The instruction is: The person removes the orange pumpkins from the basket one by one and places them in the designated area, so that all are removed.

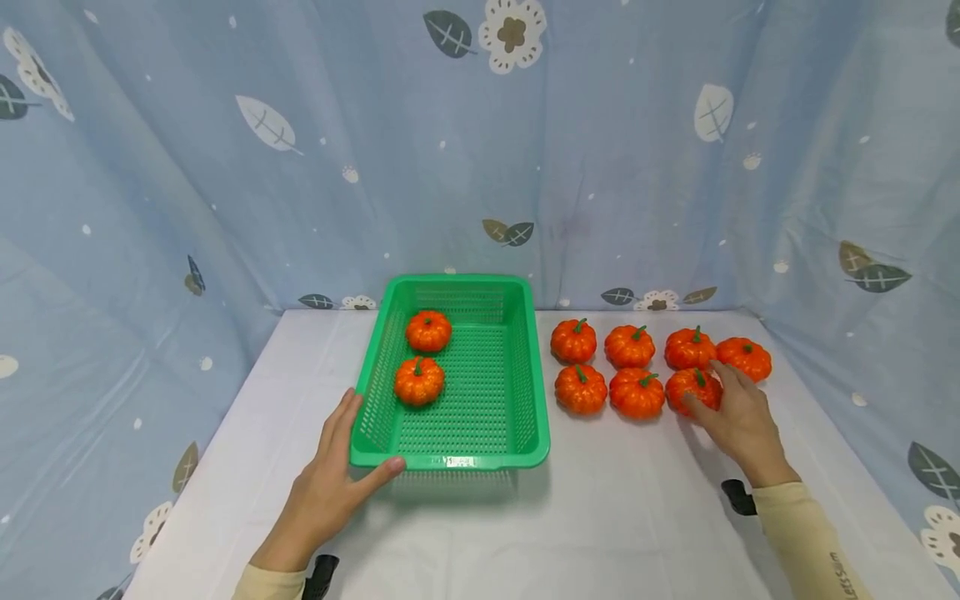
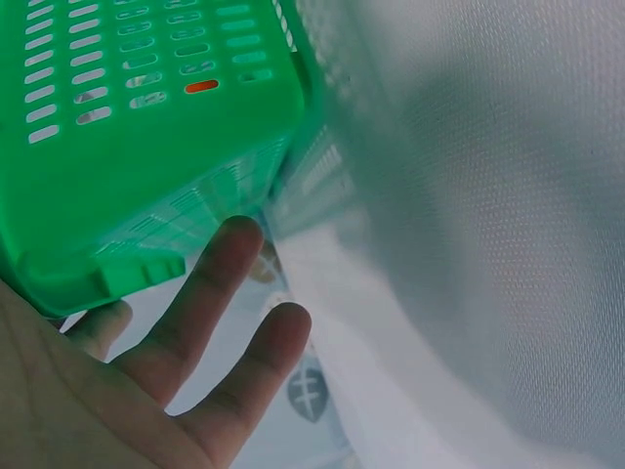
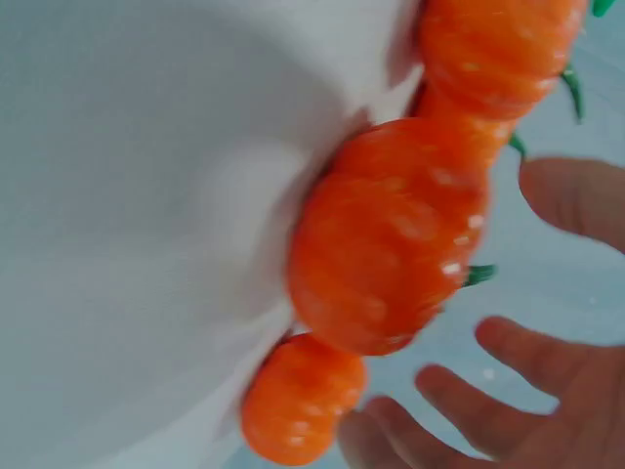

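Observation:
A green plastic basket [image 1: 528,457] with perforated walls holds two small orange pumpkins, one at the back [image 1: 429,332] and one nearer [image 1: 419,382], both along its left side. At the basket's near left corner is my left hand [image 1: 324,492], its thumb on the front rim and its fingers along the left side. The left wrist view shows those fingers [image 2: 210,278] spread and fairly straight below the rim. My right hand [image 1: 738,421] reaches over a front-row pumpkin [image 1: 690,395], thumb and fingers spread around it. In the right wrist view, a gap separates the visible fingertips from this pumpkin [image 3: 391,244].
Several more pumpkins stand right of the basket in two rows, including one beside it [image 1: 581,390] and one at the far right [image 1: 744,360]. A white cloth covers the table [image 1: 570,525]. Blue patterned curtains [image 1: 420,150] hang behind and at both sides.

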